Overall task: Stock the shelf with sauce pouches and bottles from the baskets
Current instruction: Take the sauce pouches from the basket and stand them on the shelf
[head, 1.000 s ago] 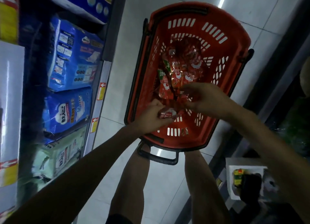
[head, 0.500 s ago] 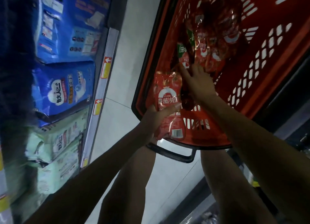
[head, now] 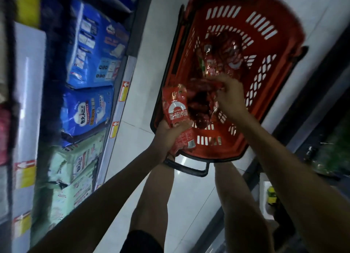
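Note:
A red plastic basket point(head: 280, 93) stands on the tiled floor between my legs, with several red sauce pouches point(head: 225, 57) heaped inside. My left hand point(head: 168, 134) grips one red sauce pouch point(head: 176, 106) by its lower half and holds it upright over the basket's near left corner. My right hand point(head: 231, 99) is down inside the basket, fingers curled around another crinkly red pouch point(head: 200, 93) in the pile. How firmly it holds is blurred.
A shelf point(head: 121, 93) on the left holds blue point(head: 94, 48) and green packs point(head: 73, 169), with price tags along its edge. The basket's black handle point(head: 187, 167) lies toward me. A dark shelf runs along the right, with a white box point(head: 265, 199) low down.
My left hand has lifted one pouch upright out of the pile. My right hand has reached deeper into the basket and closed on another pouch. The camera swung closer, then back.

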Demonstrator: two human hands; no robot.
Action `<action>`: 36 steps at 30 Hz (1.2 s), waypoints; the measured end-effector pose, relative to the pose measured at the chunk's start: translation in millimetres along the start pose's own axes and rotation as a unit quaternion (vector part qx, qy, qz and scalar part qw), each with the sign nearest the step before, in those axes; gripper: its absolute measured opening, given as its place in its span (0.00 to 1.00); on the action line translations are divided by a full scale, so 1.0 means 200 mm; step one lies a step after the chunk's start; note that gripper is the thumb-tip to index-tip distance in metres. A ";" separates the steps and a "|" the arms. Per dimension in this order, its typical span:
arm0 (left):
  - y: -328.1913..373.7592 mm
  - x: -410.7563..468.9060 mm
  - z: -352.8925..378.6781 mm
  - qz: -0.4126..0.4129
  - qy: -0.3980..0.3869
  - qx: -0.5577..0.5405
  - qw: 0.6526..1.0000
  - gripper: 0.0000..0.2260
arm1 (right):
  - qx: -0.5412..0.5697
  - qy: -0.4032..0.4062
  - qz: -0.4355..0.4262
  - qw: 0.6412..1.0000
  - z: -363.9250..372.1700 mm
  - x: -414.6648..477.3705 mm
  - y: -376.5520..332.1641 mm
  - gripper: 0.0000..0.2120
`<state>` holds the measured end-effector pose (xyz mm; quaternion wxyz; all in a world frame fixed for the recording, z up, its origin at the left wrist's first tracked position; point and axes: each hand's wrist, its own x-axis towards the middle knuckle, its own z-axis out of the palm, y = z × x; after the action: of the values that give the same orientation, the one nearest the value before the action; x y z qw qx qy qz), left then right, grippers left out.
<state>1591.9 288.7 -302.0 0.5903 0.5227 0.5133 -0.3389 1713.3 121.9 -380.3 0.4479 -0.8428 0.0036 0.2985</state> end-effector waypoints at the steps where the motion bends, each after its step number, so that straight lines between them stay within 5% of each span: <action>1: 0.06 -0.07 0.00 0.015 -0.004 0.010 1.000 0.21 | 0.028 -0.007 0.012 1.000 -0.08 -0.07 -0.10 0.22; 7: 0.53 -0.60 -0.03 0.119 -0.011 0.079 0.990 0.34 | 0.108 0.029 0.001 0.994 -0.60 -0.48 -0.79 0.10; 15: 1.16 -1.57 -0.06 0.254 -0.112 0.162 0.947 0.18 | 0.132 0.106 -0.030 0.985 -1.18 -0.85 -1.89 0.10; 20: 1.40 -2.07 -0.12 0.290 -0.130 0.127 0.940 0.19 | 0.291 0.160 -0.005 0.943 -1.39 -1.08 -2.37 0.12; 25: 1.50 -2.47 -0.17 0.293 -0.161 0.091 0.938 0.16 | 0.418 0.138 0.033 0.897 -1.52 -1.37 -2.63 0.20; 36: 1.49 -3.00 -0.24 0.286 -0.189 0.013 0.939 0.20 | 0.385 0.114 -0.005 0.916 -1.52 -1.86 -2.91 0.24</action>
<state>1712.8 320.8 357.9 0.7414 0.5814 0.2167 -0.2556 1718.7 143.4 372.9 0.7357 -0.6336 0.1648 0.1737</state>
